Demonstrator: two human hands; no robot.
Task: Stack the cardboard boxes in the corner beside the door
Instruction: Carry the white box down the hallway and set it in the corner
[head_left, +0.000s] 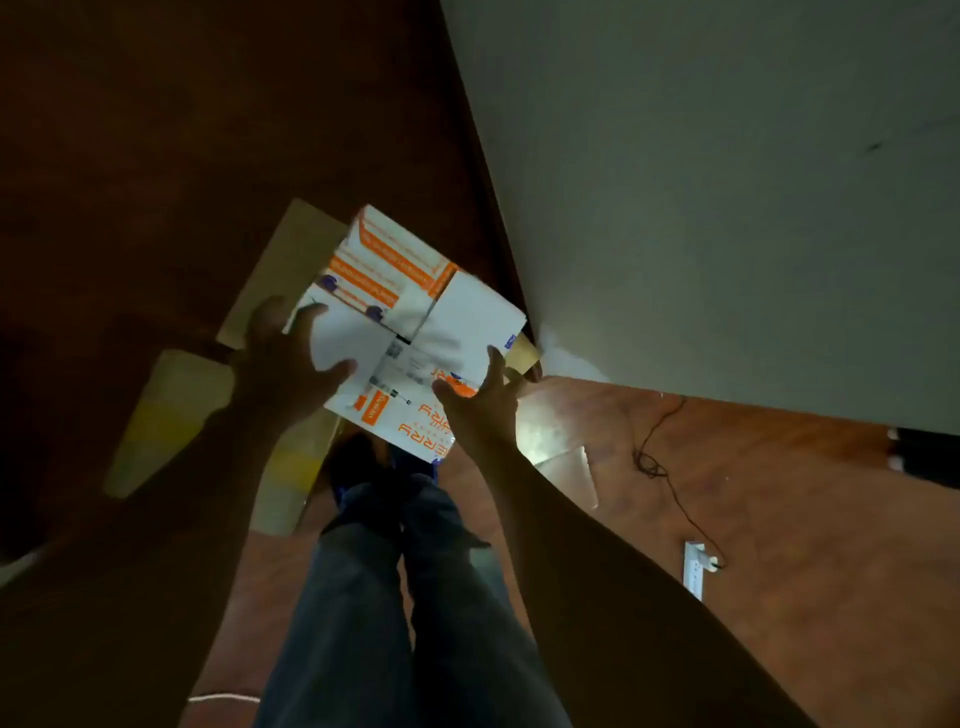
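A white cardboard box (395, 306) with orange printing sits on top of a larger plain brown box (275, 270) in the corner where the dark wooden door (208, 130) meets the pale wall (727, 182). My left hand (291, 358) grips the white box's left edge, fingers curled over its top flap. My right hand (480, 400) holds the box's near right side, fingers spread against it. The brown box's side, with yellow tape (166, 426), shows below my left arm.
The floor is reddish wood (779, 519). A thin dark cable (654, 457) runs across it to a white power strip (696, 569) at the right. A dark object (930, 457) stands against the wall at the far right. My legs in dark trousers are below the boxes.
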